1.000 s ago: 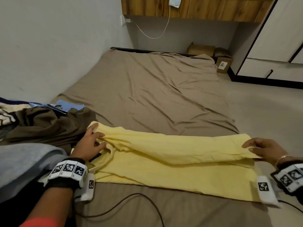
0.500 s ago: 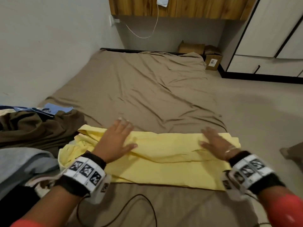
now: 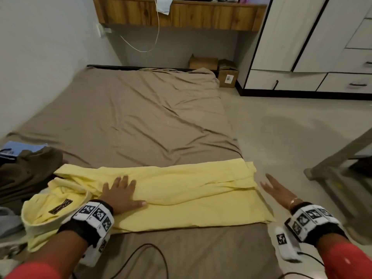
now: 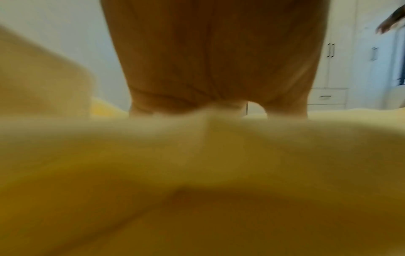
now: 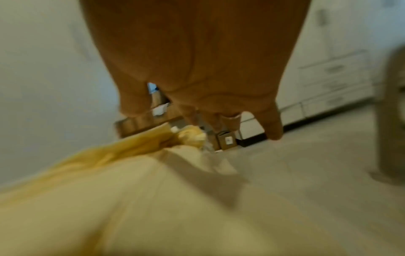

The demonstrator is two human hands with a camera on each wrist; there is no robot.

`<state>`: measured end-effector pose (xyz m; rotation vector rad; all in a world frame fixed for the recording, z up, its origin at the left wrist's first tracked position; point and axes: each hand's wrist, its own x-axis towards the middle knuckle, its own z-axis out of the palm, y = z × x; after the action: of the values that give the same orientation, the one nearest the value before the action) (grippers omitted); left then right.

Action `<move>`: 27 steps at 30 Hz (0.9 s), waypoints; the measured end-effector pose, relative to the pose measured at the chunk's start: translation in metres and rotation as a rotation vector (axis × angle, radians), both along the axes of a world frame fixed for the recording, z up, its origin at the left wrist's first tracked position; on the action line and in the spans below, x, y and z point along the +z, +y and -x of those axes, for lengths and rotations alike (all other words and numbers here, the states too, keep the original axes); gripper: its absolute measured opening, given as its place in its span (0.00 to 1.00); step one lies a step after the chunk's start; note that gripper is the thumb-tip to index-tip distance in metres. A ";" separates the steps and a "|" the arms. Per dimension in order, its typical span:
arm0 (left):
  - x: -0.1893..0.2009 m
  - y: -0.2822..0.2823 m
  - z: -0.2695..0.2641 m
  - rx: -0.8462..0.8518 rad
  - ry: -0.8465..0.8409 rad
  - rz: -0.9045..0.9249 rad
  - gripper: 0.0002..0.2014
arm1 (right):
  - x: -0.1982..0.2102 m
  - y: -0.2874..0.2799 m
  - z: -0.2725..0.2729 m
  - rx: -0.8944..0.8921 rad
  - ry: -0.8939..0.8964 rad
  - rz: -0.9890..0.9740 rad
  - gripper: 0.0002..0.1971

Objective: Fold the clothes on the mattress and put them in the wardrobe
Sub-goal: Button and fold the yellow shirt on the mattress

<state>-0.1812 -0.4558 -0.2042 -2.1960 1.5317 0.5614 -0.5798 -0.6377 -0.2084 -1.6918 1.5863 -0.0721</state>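
A pale yellow garment (image 3: 181,194) lies folded lengthwise across the near end of the brown-sheeted mattress (image 3: 141,117). My left hand (image 3: 120,190) lies flat on its left part, fingers straight, pressing the cloth; in the left wrist view the yellow garment (image 4: 197,173) fills the frame under my left hand (image 4: 214,69). My right hand (image 3: 275,188) hovers open just past the garment's right edge, off the cloth. In the right wrist view my right hand (image 5: 197,78) hangs with spread fingers above the yellow garment (image 5: 109,199). The white wardrobe (image 3: 322,47) stands at the far right.
A heap of brown, grey and blue clothes (image 3: 26,174) lies at the left edge. A black cable (image 3: 153,252) runs over the sheet near me. Cardboard boxes (image 3: 227,75) sit past the mattress head under a wooden shelf (image 3: 177,15). A grey object (image 3: 342,178) stands on the floor at right.
Both hands let go of the garment's ends and smoothed it flat. The right hand has since slid rightwards off the cloth; the left stays pressed on it.
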 end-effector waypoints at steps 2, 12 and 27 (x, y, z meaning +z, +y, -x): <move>0.011 -0.015 0.023 -0.086 0.024 0.058 0.54 | -0.006 -0.002 0.020 -0.328 -0.227 -0.235 0.38; -0.004 -0.067 0.124 -0.473 0.241 0.039 0.75 | -0.029 -0.021 0.003 -0.454 -0.662 -0.481 0.25; -0.004 -0.069 0.160 -0.476 0.202 0.034 0.63 | -0.031 -0.037 0.022 -0.168 -0.436 -0.286 0.30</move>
<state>-0.3411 -0.5244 -0.2079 -1.7413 2.0948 0.6129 -0.6014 -0.6745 -0.2391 -1.2208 1.3315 -0.2679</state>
